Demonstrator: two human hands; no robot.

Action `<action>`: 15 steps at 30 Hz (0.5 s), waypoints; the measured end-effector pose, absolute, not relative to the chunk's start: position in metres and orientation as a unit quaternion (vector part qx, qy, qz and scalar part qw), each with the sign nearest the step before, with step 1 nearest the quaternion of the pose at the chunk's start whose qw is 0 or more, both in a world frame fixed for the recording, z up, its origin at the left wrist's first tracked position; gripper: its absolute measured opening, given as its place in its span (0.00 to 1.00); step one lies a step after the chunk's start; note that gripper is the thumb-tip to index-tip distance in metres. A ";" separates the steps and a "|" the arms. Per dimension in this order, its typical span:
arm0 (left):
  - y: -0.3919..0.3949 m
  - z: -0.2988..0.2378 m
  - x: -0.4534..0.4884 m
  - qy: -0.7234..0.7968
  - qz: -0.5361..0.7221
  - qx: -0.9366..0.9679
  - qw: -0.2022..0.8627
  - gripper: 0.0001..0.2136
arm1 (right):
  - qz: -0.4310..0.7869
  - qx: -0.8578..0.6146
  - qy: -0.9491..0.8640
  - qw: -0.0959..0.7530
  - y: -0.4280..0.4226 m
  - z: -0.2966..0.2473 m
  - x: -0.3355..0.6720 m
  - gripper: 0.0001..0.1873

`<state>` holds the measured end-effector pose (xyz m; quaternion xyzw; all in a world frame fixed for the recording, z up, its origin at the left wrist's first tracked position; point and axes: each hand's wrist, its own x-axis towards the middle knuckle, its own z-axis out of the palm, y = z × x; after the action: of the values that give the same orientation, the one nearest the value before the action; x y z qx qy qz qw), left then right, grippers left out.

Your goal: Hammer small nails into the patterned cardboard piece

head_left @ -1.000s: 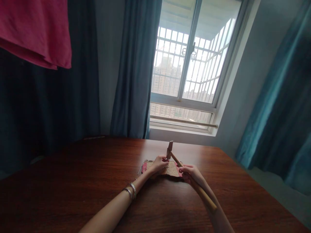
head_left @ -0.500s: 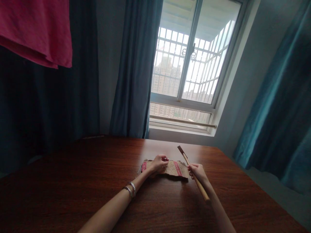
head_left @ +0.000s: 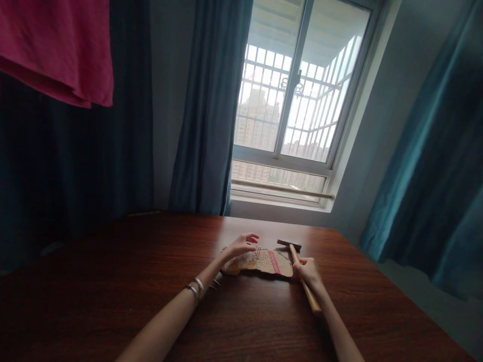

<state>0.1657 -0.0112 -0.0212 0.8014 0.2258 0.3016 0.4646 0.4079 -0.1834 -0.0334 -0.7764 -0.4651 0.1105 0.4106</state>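
My right hand (head_left: 310,272) is wrapped around the wooden handle of a hammer (head_left: 312,300). The dark hammer head shows crosswise past the far right edge of a tan, ragged-edged piece of cardboard (head_left: 286,264). Dots and red bands cover the cardboard, and several thin nails (head_left: 257,253) stand up from it. Just above its left part is my left hand (head_left: 241,245), its fingers apart and nothing visible in them, close to the nails. Part of the cardboard is hidden behind that hand. Several loose nails (head_left: 215,284) lie beside my left wrist.
The brown wooden table (head_left: 260,322) spreads around the cardboard, its right edge running diagonally. Behind it are a barred window (head_left: 283,100) and blue curtains (head_left: 209,110). A pink cloth (head_left: 68,55) hangs at the upper left.
My left hand has drawn back to the left and its fingers have spread, uncovering the upright nails. The hammer has turned in my right hand, so its head now shows broadside.
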 end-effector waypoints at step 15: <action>0.019 0.024 0.060 0.511 -0.116 0.791 0.316 0.08 | 0.014 -0.828 -0.502 0.248 -0.186 -0.039 0.401 0.15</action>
<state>0.0604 0.0187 0.0242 0.7908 0.5110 -0.1165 0.3161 0.4014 -0.1857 -0.0387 -0.8284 -0.5020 0.0135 0.2483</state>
